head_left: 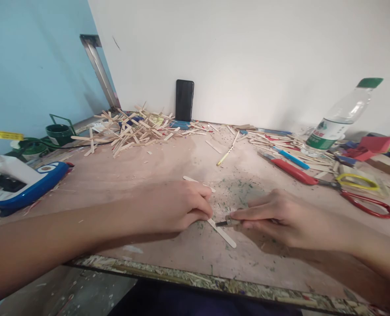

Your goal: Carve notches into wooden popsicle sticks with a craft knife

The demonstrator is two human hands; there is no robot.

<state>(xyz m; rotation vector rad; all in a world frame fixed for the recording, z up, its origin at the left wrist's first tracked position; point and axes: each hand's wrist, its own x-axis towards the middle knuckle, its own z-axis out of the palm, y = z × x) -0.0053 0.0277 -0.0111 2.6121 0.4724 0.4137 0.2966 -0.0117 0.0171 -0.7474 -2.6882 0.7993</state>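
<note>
My left hand (195,204) lies on the tabletop, its fingers closed and pressing down on a pale wooden craft stick (226,237). The near end of that stick shows beyond my fingertips, slanting toward me. Behind my knuckles, part of a second craft stick (190,179) can be seen; whether my hand touches it I cannot tell. In a pinch grip, my right hand (274,219) holds a small craft knife (228,222). Its dark blade points left and its tip is at the stick, close to my left fingertips. Most of the handle is hidden by my fingers.
A heap of craft sticks (139,129) lies at the back left, near an upright black phone (184,100). To the right are a red-handled cutter (294,171), scissors (368,202) and a plastic bottle (333,120). A blue-and-white device (33,186) stands left.
</note>
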